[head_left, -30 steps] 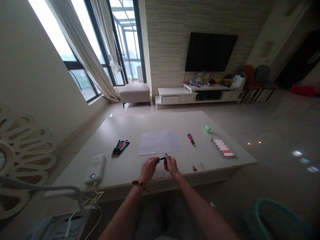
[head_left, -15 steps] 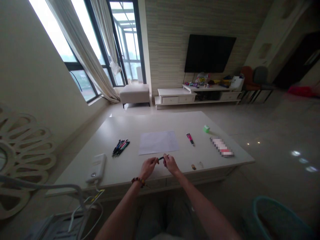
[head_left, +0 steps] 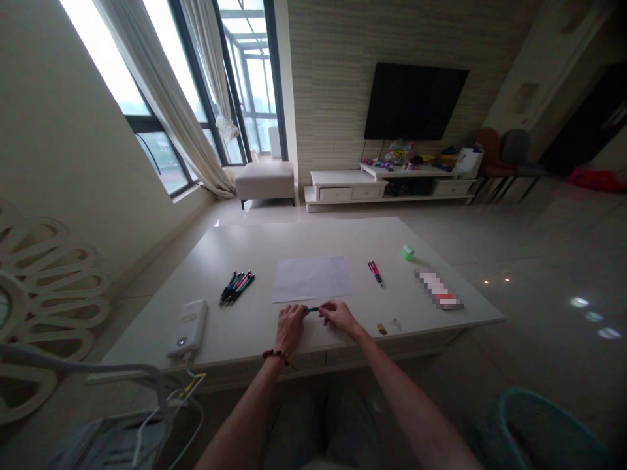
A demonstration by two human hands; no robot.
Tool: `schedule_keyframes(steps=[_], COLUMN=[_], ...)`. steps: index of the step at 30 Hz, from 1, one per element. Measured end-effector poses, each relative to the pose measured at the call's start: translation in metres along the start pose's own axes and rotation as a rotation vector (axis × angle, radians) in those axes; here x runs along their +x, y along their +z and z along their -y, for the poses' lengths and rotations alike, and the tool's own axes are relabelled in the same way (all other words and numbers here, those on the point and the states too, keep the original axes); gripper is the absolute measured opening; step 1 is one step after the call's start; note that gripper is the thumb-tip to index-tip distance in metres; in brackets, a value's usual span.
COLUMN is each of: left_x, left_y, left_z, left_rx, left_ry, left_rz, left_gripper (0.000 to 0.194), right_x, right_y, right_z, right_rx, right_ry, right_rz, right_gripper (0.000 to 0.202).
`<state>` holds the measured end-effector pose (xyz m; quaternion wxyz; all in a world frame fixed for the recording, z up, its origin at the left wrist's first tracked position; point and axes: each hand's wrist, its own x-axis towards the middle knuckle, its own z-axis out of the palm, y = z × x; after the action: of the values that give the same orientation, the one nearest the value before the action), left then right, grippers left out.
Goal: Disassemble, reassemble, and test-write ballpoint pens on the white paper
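Both hands meet over the near side of the white tabletop (head_left: 255, 241), a short dark green pen (head_left: 312, 309) between them. Left hand (head_left: 290, 323) closed on the pen's left end, beaded bracelet (head_left: 277, 356) at that wrist. Right hand (head_left: 339, 316) pinches the right end, back of the hand up. A stretch of the barrel shows between the two sets of fingers; the hands stay apart from each other. Pen lies roughly level, left to right, just on the near side of the white paper sheets (head_left: 311, 279). Whether it touches the tabletop, cannot tell.

Left of the sheets: a loose bundle of pens (head_left: 237, 288), dark, with pink and green among them. Nearer and further left, a white power bank (head_left: 190, 326), cable at its near end.

Right of the sheets: pink pens (head_left: 375, 273), side by side, slanted. Farther right, a small green container (head_left: 407, 253); nearer, a pixelated object (head_left: 439, 289), details masked. Close to the near edge, two tiny items (head_left: 381, 329), too small to name.
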<state>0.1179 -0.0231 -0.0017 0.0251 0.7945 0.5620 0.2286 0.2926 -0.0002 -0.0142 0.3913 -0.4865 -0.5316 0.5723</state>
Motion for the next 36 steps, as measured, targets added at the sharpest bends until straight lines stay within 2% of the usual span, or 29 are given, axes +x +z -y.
schedule_keyframes(steps=[3,18,22,36], left_x=[0.0002,-0.0012,-0.0020,-0.0042], left_y=[-0.0010,-0.0040,-0.0057,-0.0094], left_z=[0.0002,-0.0022,-0.0030,-0.0068], left_rx=[-0.003,0.029,0.032,0.046], left_ry=[0.001,0.017,0.018,0.012], left_rz=[-0.015,-0.032,-0.035,-0.083], left_gripper=[0.019,0.019,0.018,0.021], right_x=[0.0030,0.0082,0.0079,0.0070], right_y=[-0.0027,-0.0041,-0.0043,-0.0032], right_z=[0.0002,-0.0006,-0.0004,0.0058], right_rx=[0.014,0.000,0.022,0.032], right_ry=[0.043,-0.003,0.023,-0.037], right_rz=[0.029,0.069,0.083,0.052], right_gripper=[0.048,0.045,0.048,0.041])
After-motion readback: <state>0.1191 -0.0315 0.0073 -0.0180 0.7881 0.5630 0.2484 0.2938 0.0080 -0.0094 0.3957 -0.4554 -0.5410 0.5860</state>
